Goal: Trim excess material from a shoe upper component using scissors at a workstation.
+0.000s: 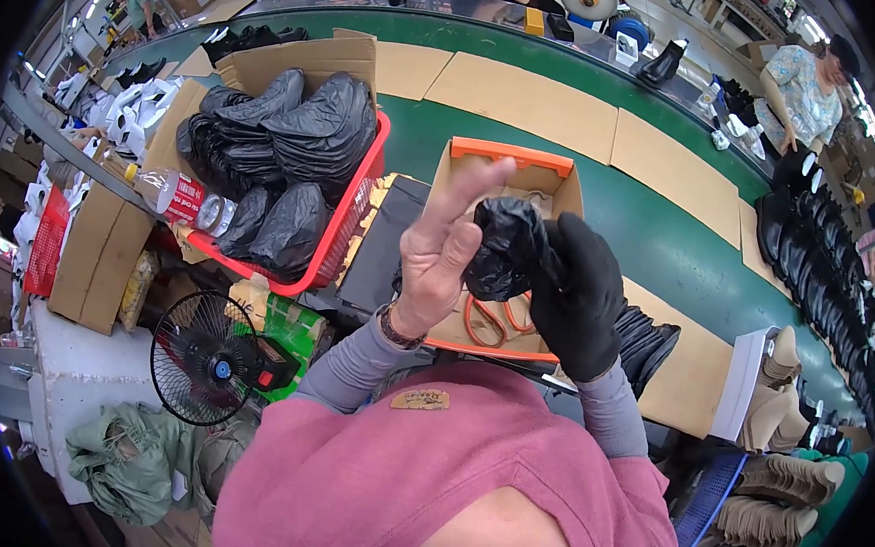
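My right hand (581, 302), in a black glove, is closed on a crumpled black plastic bundle (506, 253); what is inside the plastic is hidden. My bare left hand (438, 264) is just left of the bundle, its index finger stretched out and blurred, its thumb raised. Whether the left hand touches the plastic I cannot tell. Beneath both hands stands an open cardboard box (569, 186) with an orange rim. Scissors with orange handles (485, 322) lie in it, partly hidden by the hands.
At left, a red basket (346, 218) holds several black plastic-wrapped bundles (316, 131), with a plastic bottle (187, 198) at its edge. A black fan (207, 358) stands nearby. Cardboard sheets (528, 99) line the green conveyor (416, 127). Rows of black shoes (824, 267) and a person (801, 95) are at right.
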The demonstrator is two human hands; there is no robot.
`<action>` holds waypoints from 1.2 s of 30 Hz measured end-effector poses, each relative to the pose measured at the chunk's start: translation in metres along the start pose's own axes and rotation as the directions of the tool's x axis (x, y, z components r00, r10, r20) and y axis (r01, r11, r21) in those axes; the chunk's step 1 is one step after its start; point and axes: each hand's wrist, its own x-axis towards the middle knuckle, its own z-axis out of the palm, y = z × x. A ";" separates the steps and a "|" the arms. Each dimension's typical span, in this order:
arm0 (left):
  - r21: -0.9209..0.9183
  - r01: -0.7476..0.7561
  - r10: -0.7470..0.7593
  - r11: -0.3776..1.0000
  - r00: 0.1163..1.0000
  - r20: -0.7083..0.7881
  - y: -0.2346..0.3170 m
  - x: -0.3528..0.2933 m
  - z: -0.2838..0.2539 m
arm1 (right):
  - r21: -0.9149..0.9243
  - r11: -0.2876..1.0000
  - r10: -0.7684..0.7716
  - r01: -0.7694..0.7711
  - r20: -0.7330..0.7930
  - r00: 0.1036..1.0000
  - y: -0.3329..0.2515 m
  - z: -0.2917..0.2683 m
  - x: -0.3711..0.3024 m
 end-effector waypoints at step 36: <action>-0.421 0.507 -0.622 0.752 0.757 -0.199 0.002 0.007 -0.040 | -0.051 0.998 -0.021 0.023 0.039 0.999 0.006 -0.001 0.005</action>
